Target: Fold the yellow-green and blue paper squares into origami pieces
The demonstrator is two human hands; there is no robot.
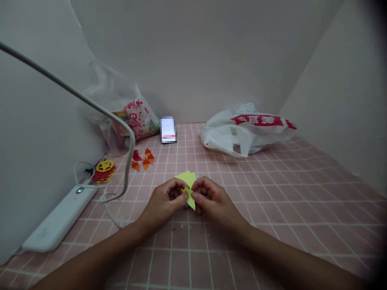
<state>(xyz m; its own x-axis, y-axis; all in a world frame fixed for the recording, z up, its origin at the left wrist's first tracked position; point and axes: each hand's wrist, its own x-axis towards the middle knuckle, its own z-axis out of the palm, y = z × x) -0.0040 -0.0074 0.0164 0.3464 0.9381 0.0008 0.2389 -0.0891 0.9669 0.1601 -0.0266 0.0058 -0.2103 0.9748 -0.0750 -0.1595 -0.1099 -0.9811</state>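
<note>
Between the fingertips of both hands is a small folded piece of yellow paper (190, 198), its pointed end facing down toward me. My left hand (169, 197) pinches its left side between thumb and fingers. From the right, my right hand (209, 196) pinches the other side the same way. Just behind the hands lie flat sheets of yellow paper (186, 177), partly covered by my fingers. Farther left on the tablecloth sit several small orange and red folded paper pieces (146, 162).
A white power bank (60, 217) with a cable (90, 102) arching upward lies at left, near yellow and red cut-out shapes (104, 170). A phone (168, 129) leans at the back between two plastic bags, left (137, 117) and right (223, 131). Walls enclose the pink checked tablecloth (290, 217).
</note>
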